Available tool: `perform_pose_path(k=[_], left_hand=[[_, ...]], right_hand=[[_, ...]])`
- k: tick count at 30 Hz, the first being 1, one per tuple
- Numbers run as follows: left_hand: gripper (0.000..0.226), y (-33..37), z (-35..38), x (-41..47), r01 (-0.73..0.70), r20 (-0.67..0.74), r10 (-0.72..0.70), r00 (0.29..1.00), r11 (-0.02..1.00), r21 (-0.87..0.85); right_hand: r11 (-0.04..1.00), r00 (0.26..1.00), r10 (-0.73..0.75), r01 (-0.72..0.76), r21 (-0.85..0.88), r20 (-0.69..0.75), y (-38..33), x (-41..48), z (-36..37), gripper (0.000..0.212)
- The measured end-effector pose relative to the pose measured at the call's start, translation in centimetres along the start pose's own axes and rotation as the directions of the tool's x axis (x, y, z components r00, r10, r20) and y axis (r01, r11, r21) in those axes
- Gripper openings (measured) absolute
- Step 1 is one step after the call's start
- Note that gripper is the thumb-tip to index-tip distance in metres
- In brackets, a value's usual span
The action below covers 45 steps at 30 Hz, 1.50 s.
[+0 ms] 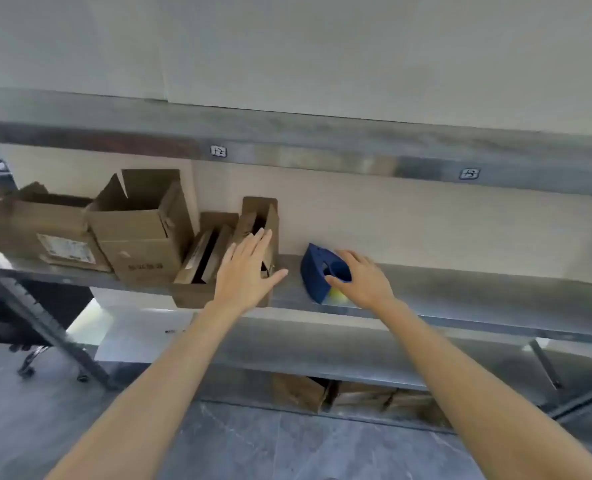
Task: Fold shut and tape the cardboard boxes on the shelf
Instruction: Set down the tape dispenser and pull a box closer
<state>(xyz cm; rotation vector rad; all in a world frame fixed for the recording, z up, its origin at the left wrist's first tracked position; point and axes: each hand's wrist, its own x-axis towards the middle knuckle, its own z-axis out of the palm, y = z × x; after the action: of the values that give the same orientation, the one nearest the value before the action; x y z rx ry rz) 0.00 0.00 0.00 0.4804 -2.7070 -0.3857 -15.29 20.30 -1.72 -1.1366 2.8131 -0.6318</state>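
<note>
I've got both arms up at the shelf (460,292). My left hand (249,271) is flat, fingers straight and spread wide, lying on the open top of the small box (190,296). It touches the cardboard and grips nothing. That box sits at the front edge of the shelf, its front corner hanging just over the edge and one flap (259,209) standing upright at the back.

My right hand (363,280) is on the blue dispenser (313,271), just right of the small box. The thumb crosses the front of the core and the fingers curve over the top, so it's holding it. The dispenser stands on the shelf, and something yellow (337,296) shows at its base.

Left of the small box and touching it is the tall box (142,230), flaps up and open. Further left is the labelled box (52,230), also open.

Two tags hang on the rail above, 12 (218,151) and 13 (469,173). Below, I can see more boxes (356,396) on the lower level, too blurred to say much.
</note>
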Motion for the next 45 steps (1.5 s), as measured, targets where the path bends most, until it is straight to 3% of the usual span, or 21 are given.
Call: perform_pose_path(k=[6, 13, 20, 27, 36, 45], left_hand=[[0.079, 3.4, 4.7, 4.2, -0.088, -0.036, 0.091, 0.995, 0.993, 0.084], [0.082, 4.5, 9.8, 6.0, -0.049, 0.043, 0.047, 0.998, 0.997, 0.052], [0.086, 3.3, 12.0, 6.7, -0.011, 0.122, 0.008, 0.993, 1.0, 0.028], [0.085, 2.7, 12.6, 7.5, -0.053, 0.111, 0.051, 0.993, 0.998, 0.016], [0.083, 2.4, 12.8, 8.8, -0.109, 0.122, 0.108, 0.987, 0.994, 0.007], [0.08, 1.9, 12.3, 8.4, -0.099, 0.117, 0.101, 0.988, 0.995, -0.019]], right_hand=[[0.999, 0.988, 0.042, -0.046, 0.023, 0.149, 4.7, 4.7, 2.0, 0.066], [0.994, 0.959, 0.004, -0.035, 0.102, 0.284, 6.8, 7.4, 6.1, 0.076], [1.0, 0.976, -0.009, 0.012, -0.012, 0.215, 8.0, 7.6, 9.8, 0.084], [0.998, 0.988, -0.055, 0.049, 0.047, 0.148, 8.2, 7.7, 11.2, 0.079], [1.0, 0.958, -0.002, 0.005, -0.01, 0.287, 8.8, 8.5, 10.2, 0.089], [0.99, 0.97, 0.086, -0.056, -0.133, 0.227, 7.3, 8.9, 10.5, 0.081]])
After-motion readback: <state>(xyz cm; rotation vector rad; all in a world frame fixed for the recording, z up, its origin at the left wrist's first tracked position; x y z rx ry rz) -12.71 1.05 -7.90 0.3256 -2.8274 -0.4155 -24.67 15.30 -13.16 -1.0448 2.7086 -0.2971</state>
